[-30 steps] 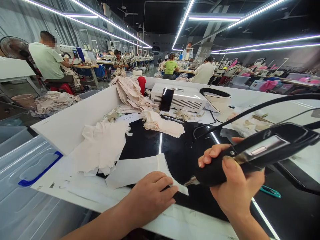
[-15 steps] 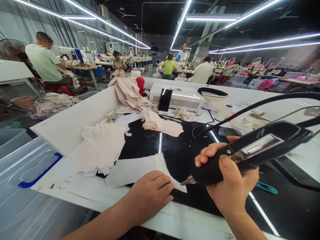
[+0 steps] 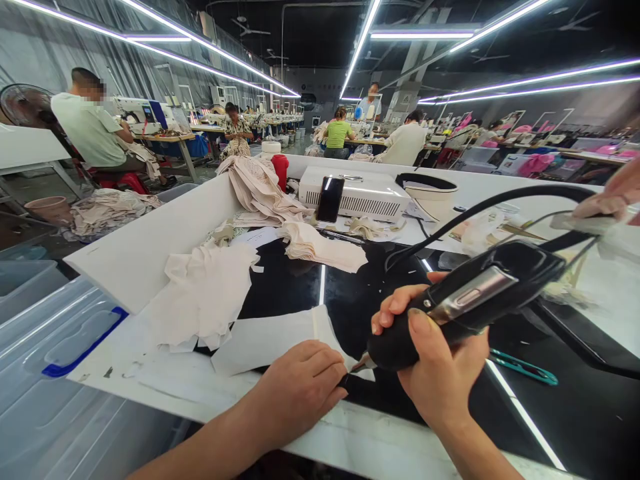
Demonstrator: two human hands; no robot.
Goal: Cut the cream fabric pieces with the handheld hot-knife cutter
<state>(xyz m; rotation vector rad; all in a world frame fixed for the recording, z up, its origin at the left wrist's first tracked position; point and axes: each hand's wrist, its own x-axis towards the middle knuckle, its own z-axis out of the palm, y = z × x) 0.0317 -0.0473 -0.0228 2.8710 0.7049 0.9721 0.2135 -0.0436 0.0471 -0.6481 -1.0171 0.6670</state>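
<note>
The phone (image 3: 331, 199) hid part of the white box (image 3: 373, 195) behind it. In front of the phone, the left hand (image 3: 310, 380) covered some of the cloth (image 3: 275, 335), the tool (image 3: 460, 303) hid part of the right hand (image 3: 440, 377), and the bottom edge cut off both forearms (image 3: 215, 437). Well right of the phone, another person's hand (image 3: 613, 199) was blurred and cut off. Beyond the phone, the farthest machines (image 3: 273, 118) were too small to tell apart.
</note>
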